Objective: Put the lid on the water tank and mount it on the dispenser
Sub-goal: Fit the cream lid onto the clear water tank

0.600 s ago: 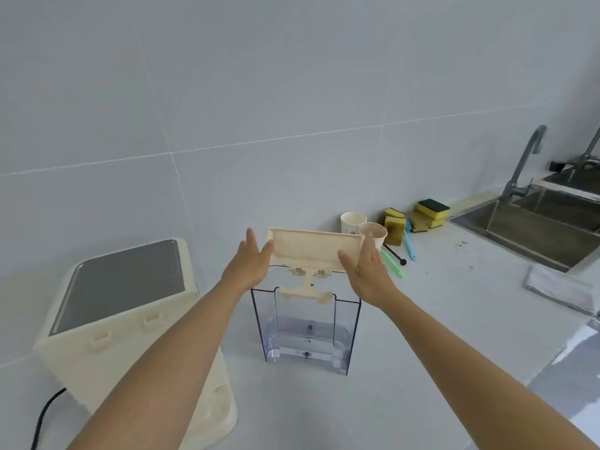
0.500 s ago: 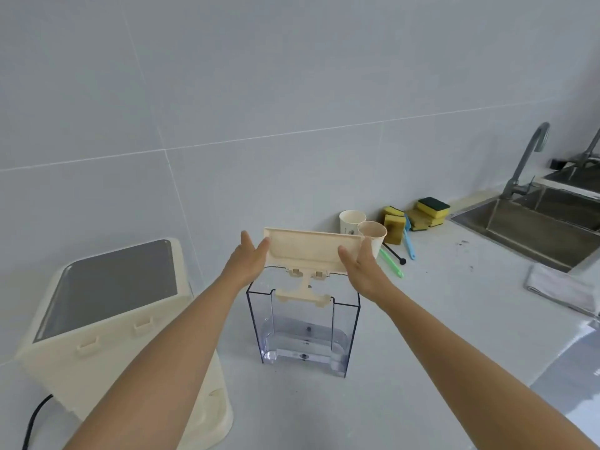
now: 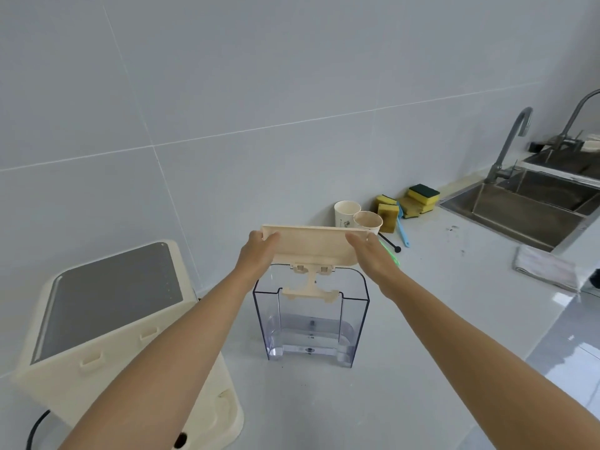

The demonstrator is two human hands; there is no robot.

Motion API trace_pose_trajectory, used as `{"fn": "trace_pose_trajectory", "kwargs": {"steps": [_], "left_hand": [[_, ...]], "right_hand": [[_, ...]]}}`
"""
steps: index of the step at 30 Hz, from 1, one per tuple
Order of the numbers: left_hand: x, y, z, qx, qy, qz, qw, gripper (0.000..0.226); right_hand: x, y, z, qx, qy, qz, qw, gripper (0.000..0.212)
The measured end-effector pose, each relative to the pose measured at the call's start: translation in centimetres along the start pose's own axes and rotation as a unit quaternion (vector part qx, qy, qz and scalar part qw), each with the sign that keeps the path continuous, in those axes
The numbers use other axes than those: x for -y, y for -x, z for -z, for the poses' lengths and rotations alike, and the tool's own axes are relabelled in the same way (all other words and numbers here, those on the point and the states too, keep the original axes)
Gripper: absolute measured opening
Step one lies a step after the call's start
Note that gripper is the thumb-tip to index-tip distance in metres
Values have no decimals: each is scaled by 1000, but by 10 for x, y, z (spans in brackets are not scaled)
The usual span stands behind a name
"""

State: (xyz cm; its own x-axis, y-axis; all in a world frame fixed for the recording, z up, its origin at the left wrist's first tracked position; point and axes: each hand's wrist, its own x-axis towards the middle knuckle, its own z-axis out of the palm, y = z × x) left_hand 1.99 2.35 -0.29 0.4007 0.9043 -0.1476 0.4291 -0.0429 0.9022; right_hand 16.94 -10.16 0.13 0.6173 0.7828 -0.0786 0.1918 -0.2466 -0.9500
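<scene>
While each hand (image 3: 256, 251) (image 3: 376, 254) grips the lid (image 3: 311, 245) above the tank (image 3: 311, 323), cups (image 3: 367, 222) stand behind.

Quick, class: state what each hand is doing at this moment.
Left hand: closed on the lid's left end.
Right hand: closed on the lid's right end, above the tank.

Both hands grip the lid (image 3: 311, 245) by its ends, and the left hand (image 3: 256, 254) hides its left end while the right hand (image 3: 373, 258) hides its right end. Behind the held lid, the water tank's (image 3: 311, 319) back rim is covered. Right of the grip, the lid's edge covers the paper cups' (image 3: 357, 216) bases. Left of the grip, the left forearm overlaps the dispenser (image 3: 107, 319), whose cable (image 3: 35, 427) runs off the bottom edge. The sink (image 3: 526, 209) is cut by the right edge.
</scene>
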Motion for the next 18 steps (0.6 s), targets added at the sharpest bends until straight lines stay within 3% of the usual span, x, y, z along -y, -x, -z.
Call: {"fn": "trace_pose_trajectory", "kwargs": {"steps": [2, 7, 15, 18], "left_hand": [[5, 7, 0, -34, 30, -21, 999, 42], [23, 29, -4, -111, 131, -45, 984, 34], [55, 48, -11, -103, 189, -43, 976, 34], [68, 57, -13, -83, 191, -55, 976, 36]], "right_hand": [[1, 11, -1, -4, 4, 24, 1000, 13], [-2, 37, -7, -25, 24, 63, 997, 38], [-22, 71, -14, -40, 52, -29, 997, 57], [-30, 79, -16, -33, 60, -34, 997, 54]]}}
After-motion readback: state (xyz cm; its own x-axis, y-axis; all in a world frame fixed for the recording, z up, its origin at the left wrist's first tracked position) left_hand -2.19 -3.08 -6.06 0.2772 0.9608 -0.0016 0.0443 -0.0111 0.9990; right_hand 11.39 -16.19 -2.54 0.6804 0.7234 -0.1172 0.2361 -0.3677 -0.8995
